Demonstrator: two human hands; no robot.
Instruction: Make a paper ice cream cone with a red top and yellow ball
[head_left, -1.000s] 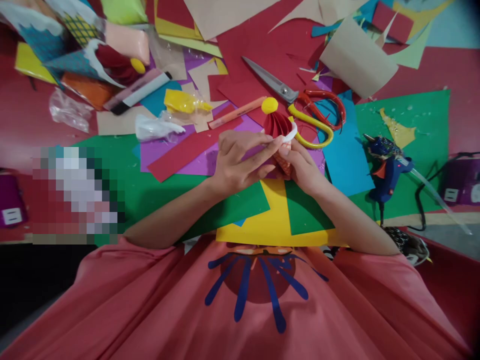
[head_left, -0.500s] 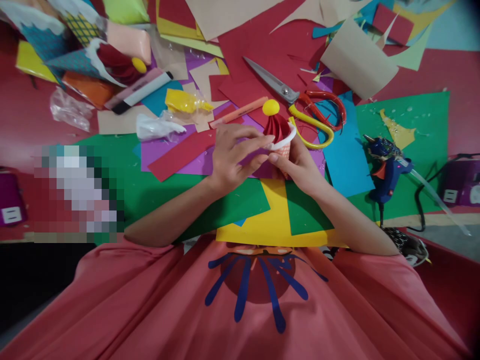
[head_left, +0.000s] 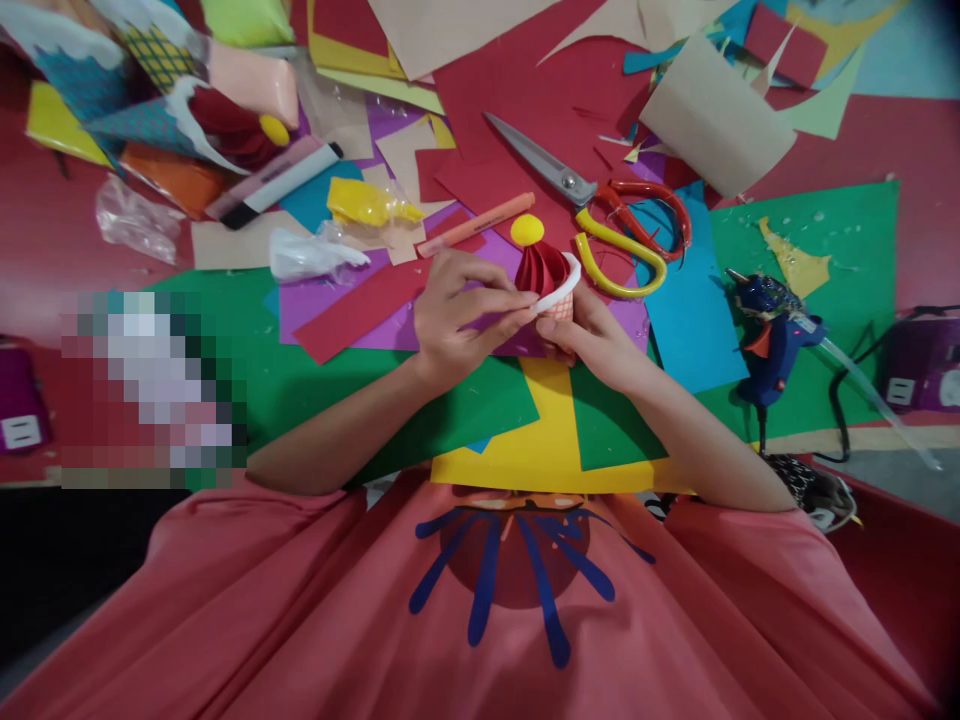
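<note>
A small paper ice cream cone (head_left: 556,310) with an orange-lined checked pattern is in my right hand (head_left: 600,338), whose fingers wrap around its side. Pleated red paper (head_left: 540,268) rises from its mouth, topped by a yellow ball (head_left: 527,230). Around the rim runs a white clay-like strip (head_left: 564,290). My left hand (head_left: 459,325) pinches the near left part of this strip between thumb and fingers. The cone's lower tip is hidden behind my right hand.
Large scissors (head_left: 577,190) lie just beyond the cone. A blue glue gun (head_left: 780,345) with its cord sits at right. An orange marker (head_left: 476,225), a white clay bag (head_left: 315,255) and a yellow clay bag (head_left: 367,203) lie left. Finished cones (head_left: 161,130) rest far left among paper scraps.
The cone has turned and shifted slightly left and toward me, showing more of the white rim. My left fingers, spread over the rim earlier, now pinch it at the left.
</note>
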